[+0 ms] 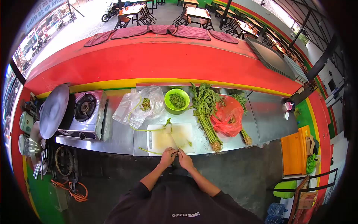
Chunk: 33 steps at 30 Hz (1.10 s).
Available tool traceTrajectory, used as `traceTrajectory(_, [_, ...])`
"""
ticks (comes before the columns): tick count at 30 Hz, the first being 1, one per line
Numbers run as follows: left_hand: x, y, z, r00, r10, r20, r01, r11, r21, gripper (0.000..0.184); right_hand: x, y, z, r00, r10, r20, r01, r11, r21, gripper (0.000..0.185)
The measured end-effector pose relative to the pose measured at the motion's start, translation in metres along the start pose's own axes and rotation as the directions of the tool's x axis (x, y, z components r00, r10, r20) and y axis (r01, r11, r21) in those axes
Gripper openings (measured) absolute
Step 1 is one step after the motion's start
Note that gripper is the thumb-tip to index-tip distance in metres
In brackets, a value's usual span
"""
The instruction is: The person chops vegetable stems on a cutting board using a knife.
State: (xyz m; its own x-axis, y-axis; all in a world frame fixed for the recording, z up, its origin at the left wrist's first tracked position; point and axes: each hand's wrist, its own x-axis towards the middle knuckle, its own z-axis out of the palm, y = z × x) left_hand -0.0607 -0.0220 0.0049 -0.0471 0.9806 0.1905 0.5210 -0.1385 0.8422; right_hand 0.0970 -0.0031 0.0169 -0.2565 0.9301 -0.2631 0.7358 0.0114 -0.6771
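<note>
At the near edge of the white cutting board (pixel 182 130), the right hand (pixel 185 159) has its fingers closed at the near end of a knife (pixel 172 141), its blade lying over the board and pointing away; the left hand (pixel 168 156) is curled just beside it, though whether those fingers hold anything I cannot tell; a long green stalk (pixel 149 130) reaches from the board towards a clear bag (pixel 121 112); a green bowl (pixel 175 111) of chopped leaves (pixel 177 100) stands beyond on the bench (pixel 270 115).

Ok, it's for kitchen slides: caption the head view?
Left hand and right hand meet at a knife over a white cutting board, a green bowl of chopped leaves beyond.
</note>
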Motion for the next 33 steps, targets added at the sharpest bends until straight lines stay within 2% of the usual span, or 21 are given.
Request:
traceTrajectory(2, [0.002, -0.002, 0.000, 0.999, -0.031, 0.024, 0.031, 0.999, -0.009, 0.018, -0.001, 0.010, 0.001, 0.999, -0.032, 0.000, 0.032, 0.999, 0.028, 0.044])
traceTrajectory(4, [0.003, -0.004, 0.000, 0.997, -0.058, 0.052, 0.059, 0.998, -0.019, 0.018, -0.009, 0.008, -0.006, 0.997, 0.037, 0.061, -0.036, 0.999, -0.007, 0.044])
traceTrajectory(8, [0.003, -0.001, 0.001, 0.991, -0.116, 0.061, 0.122, 0.987, -0.102, 0.017, -0.015, 0.004, -0.005, 0.998, 0.043, 0.036, -0.043, 0.999, 0.020, 0.044])
traceTrajectory(9, [0.002, -0.001, 0.002, 0.989, -0.137, 0.055, 0.143, 0.981, -0.131, 0.017, -0.013, 0.001, -0.003, 0.999, 0.041, 0.017, -0.040, 0.999, -0.022, 0.043])
traceTrajectory(10, [0.001, -0.002, 0.003, 0.989, -0.135, 0.064, 0.142, 0.981, -0.129, 0.017, -0.011, -0.002, -0.001, 0.999, 0.038, 0.000, -0.038, 0.997, -0.063, 0.042])
traceTrajectory(12, [0.001, -0.002, 0.002, 0.999, -0.033, 0.017, 0.034, 0.999, -0.029, 0.020, -0.009, -0.005, -0.001, 0.999, 0.036, -0.009, -0.037, 0.998, -0.044, 0.042])
traceTrajectory(16, [-0.003, 0.007, 0.000, 1.000, 0.004, -0.022, -0.003, 1.000, 0.021, 0.024, -0.004, -0.002, -0.003, 0.998, 0.048, 0.026, -0.048, 0.999, -0.014, 0.044])
traceTrajectory(18, [-0.005, 0.009, -0.002, 0.998, 0.058, -0.039, -0.056, 0.998, 0.034, 0.023, -0.004, 0.004, -0.002, 1.000, -0.005, -0.002, 0.005, 1.000, 0.022, 0.044])
traceTrajectory(20, [-0.005, 0.008, -0.001, 0.998, 0.038, -0.048, -0.037, 0.999, 0.026, 0.021, -0.005, 0.011, -0.001, 0.998, -0.055, -0.027, 0.056, 0.997, 0.061, 0.044])
traceTrajectory(22, [-0.006, 0.008, -0.001, 0.998, 0.020, -0.052, -0.019, 1.000, 0.013, 0.019, -0.012, 0.010, -0.008, 0.999, 0.024, 0.041, -0.027, 0.997, 0.075, 0.043])
traceTrajectory(26, [-0.006, 0.006, 0.001, 0.998, 0.003, -0.056, -0.002, 1.000, 0.017, 0.016, -0.018, 0.009, -0.010, 0.999, -0.002, 0.033, -0.001, 0.998, 0.064, 0.044])
traceTrajectory(29, [-0.007, 0.004, 0.002, 0.999, -0.008, -0.044, 0.009, 1.000, 0.023, 0.017, -0.018, -0.002, -0.009, 1.000, 0.019, 0.022, -0.020, 0.999, 0.037, 0.044])
traceTrajectory(31, [-0.004, 0.007, 0.002, 0.999, 0.008, -0.045, -0.007, 0.999, 0.038, 0.017, -0.014, -0.004, -0.007, 0.998, 0.053, 0.029, -0.051, 0.997, -0.063, 0.044])
traceTrajectory(33, [-0.005, 0.007, 0.000, 0.999, 0.018, -0.039, -0.016, 0.999, 0.051, 0.018, -0.010, -0.003, -0.007, 0.999, 0.043, 0.027, -0.042, 0.999, -0.034, 0.044])
